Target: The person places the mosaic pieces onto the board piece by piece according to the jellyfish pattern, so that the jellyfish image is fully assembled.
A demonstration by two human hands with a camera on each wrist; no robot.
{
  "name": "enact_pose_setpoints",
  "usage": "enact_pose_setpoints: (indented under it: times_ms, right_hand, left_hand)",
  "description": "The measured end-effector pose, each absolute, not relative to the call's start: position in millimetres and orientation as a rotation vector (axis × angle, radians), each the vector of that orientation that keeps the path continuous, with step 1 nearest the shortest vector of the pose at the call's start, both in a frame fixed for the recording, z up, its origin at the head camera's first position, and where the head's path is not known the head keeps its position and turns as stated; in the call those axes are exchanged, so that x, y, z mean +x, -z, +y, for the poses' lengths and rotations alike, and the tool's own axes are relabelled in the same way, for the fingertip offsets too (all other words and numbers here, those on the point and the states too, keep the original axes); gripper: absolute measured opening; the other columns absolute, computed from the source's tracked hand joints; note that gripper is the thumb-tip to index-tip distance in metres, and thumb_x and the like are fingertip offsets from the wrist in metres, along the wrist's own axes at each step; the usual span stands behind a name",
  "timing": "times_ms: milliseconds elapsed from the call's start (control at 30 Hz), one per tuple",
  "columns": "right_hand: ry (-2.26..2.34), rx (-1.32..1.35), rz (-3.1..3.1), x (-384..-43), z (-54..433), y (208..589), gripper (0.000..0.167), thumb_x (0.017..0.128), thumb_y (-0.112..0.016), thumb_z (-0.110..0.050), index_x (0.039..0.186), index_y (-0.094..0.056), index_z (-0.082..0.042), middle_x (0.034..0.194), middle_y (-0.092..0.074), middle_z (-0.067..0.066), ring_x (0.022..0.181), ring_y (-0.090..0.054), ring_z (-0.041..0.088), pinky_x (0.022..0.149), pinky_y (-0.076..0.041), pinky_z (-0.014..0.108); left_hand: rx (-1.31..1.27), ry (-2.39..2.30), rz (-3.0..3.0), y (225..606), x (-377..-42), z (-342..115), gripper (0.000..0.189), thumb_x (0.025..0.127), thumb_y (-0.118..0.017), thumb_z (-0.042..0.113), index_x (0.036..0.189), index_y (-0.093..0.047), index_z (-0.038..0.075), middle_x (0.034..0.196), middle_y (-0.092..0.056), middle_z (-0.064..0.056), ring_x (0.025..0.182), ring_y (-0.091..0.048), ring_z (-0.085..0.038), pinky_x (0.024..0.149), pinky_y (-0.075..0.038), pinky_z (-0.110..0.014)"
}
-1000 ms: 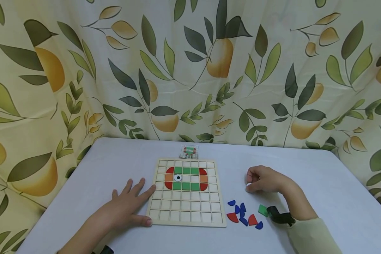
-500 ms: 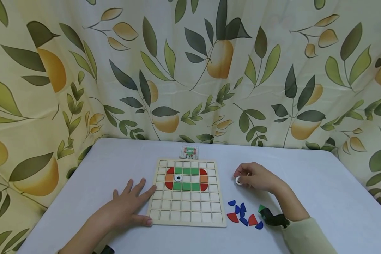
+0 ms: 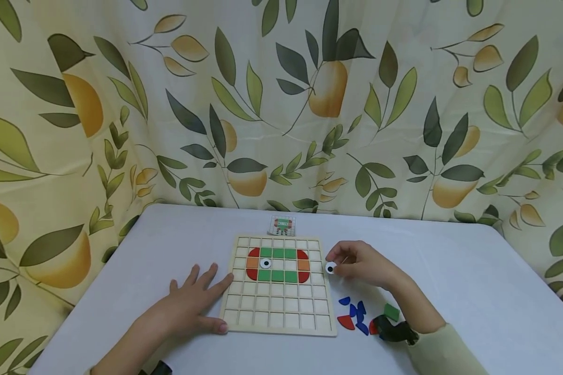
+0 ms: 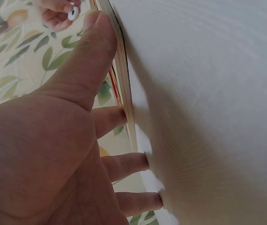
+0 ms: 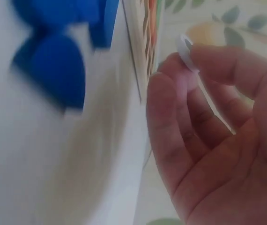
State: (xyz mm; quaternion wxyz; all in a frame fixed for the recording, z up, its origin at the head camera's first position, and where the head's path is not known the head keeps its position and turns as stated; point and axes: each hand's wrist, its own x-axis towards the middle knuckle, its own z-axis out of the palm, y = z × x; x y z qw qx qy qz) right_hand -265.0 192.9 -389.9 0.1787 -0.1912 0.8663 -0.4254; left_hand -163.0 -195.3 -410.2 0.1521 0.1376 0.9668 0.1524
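Note:
My right hand (image 3: 368,264) pinches a round white eye piece (image 3: 330,267) with a black dot between thumb and fingers, just off the right edge of the wooden grid board (image 3: 281,304). In the right wrist view the eye piece (image 5: 186,52) shows nearly edge-on. With fingers spread, my left hand (image 3: 187,302) rests at the board's left side, thumb and a fingertip touching its edge. On the board lie green squares (image 3: 278,253), red rounded corners (image 3: 253,253), orange squares (image 3: 303,264) and another eye piece (image 3: 265,263).
A small picture card (image 3: 282,225) lies behind the board on the white table (image 3: 187,234). Loose blue pieces (image 3: 362,307), red wedges (image 3: 346,322) and a green square (image 3: 391,312) lie to the board's right, partly behind the right wrist's black strap (image 3: 394,330). A patterned curtain (image 3: 281,104) hangs behind.
My right hand has moved left toward the board with the eye piece, whose black dot now shows. My left hand has stayed at the board's edge.

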Motion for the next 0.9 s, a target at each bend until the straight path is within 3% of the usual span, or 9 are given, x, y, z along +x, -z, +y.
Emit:
enact_pose_setpoints:
  times_ms: [433,900]
  right_hand:
    - [1.111,-0.706,2.495,-274.7,144.7,393.2,0.016,0.086,-0.073,-0.005,0.101,-0.069,-0.010,0.090,-0.065,0.003,0.081,-0.058,0.020,0.072,-0.053,0.031]
    - [0.868,-0.645,2.572,-290.3,115.6,392.9,0.012,0.085,-0.077,-0.011,0.096,-0.070,-0.012,0.080,-0.065,-0.001,0.077,-0.058,0.016,0.072,-0.049,0.031]
  left_hand:
    - [0.374,-0.424,2.767,413.7,-163.8,-195.5,0.101,0.069,-0.075,0.069,0.155,-0.037,0.032,0.164,-0.023,-0.016,0.147,-0.011,-0.056,0.097,-0.013,-0.086]
    - [0.378,-0.402,2.776,412.4,-165.1,-193.2,0.101,0.070,-0.075,0.068,0.155,-0.036,0.032,0.164,-0.023,-0.016,0.147,-0.012,-0.055,0.098,-0.015,-0.086]
